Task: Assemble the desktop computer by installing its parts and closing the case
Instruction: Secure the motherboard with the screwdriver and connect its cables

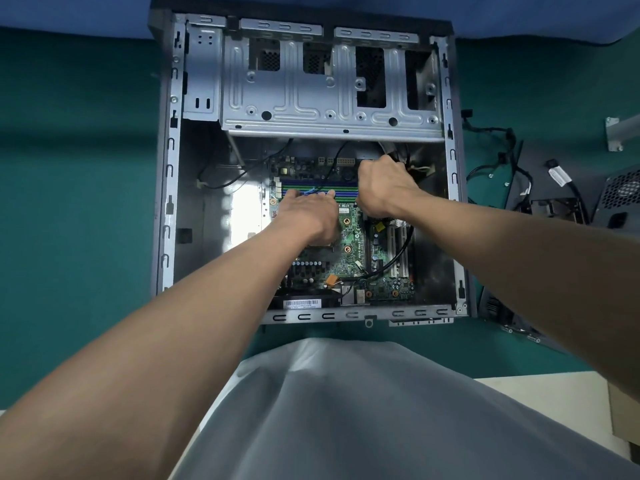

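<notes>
Green desk (86, 168), case (169, 168) open. Left hand (308, 213) flat on RAM slots (346, 190), mobo (349, 244) 12 o'clock; right hand (384, 188) fisted on cables (398, 157) at 1. Prob cabling step; next needs plug lined up w/ header.

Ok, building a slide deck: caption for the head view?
Open case on green mat: left hand flat on the memory slots, right hand gripping cables.
</notes>
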A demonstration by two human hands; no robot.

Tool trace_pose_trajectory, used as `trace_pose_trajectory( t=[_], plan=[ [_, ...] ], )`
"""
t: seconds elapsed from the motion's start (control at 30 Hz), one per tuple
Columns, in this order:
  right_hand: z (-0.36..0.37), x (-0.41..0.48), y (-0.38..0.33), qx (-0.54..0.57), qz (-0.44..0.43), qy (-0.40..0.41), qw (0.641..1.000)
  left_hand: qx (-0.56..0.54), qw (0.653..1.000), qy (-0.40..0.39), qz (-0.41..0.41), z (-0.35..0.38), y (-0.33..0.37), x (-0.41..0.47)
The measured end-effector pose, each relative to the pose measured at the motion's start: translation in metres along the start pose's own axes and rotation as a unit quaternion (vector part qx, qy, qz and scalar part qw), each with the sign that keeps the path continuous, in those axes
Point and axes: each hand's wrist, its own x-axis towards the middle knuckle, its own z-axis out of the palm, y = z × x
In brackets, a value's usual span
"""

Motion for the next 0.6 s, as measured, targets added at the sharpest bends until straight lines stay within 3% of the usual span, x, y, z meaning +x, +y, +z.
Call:
trace_pose_trajectory(
  t=[0.3, 0.4, 0.47, 0.53, 0.6],
  plan=[
    [-0.005, -0.015, -0.011, 0.012, 0.075, 0.001, 0.997, 0.002, 1.0, -0.008, -0.009, -0.003, 0.004, -0.004],
    [-0.017, -0.037, -0.004, 0.081, 0.071, 0.029, 0.994, -0.012, 1.0, -0.008, -0.017, -0.005, 0.009, -0.006],
    [-0.024, -0.056, 0.012, 0.188, 0.051, 0.029, 0.98, -0.027, 0.999, -0.014, -0.018, -0.006, 0.012, -0.007],
    [-0.032, -0.079, 0.036, 0.381, 0.062, 0.023, 0.922, -0.036, 0.999, -0.011, -0.019, -0.006, 0.014, -0.009],
    [-0.038, -0.099, 0.068, 0.612, 0.086, 0.03, 0.785, -0.042, 0.999, 0.008, -0.017, -0.007, 0.02, -0.011]
  ],
)
